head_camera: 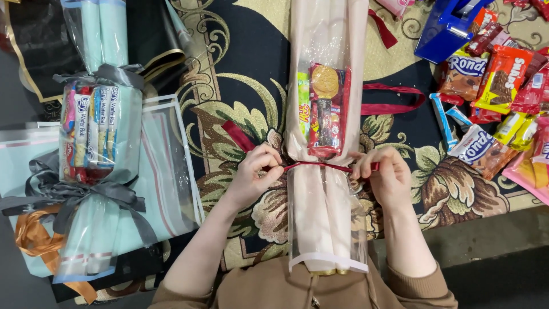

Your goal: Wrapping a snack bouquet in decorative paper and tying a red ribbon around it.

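Left hand [254, 171] and right hand [384, 171] level, fingers pinched closed, apparently pulling apart; forearms angled inward.

A finished mint-wrapped snack bouquet [97, 166] tied with a grey ribbon [68, 197] lies at left on the patterned carpet [240, 91], with a blue tape dispenser [449, 26] and loose snack packets [497, 91] at right.

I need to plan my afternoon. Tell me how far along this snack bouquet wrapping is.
Done: one mint-green bouquet lies finished at the side, tied with a grey bow. In hand: the pink bouquet already holds snacks; the left hand and right hand pull the dark red ribbon tight around its neck. No bow is formed yet. Left: probably that bow, and a pile of loose snack packets remains unused.
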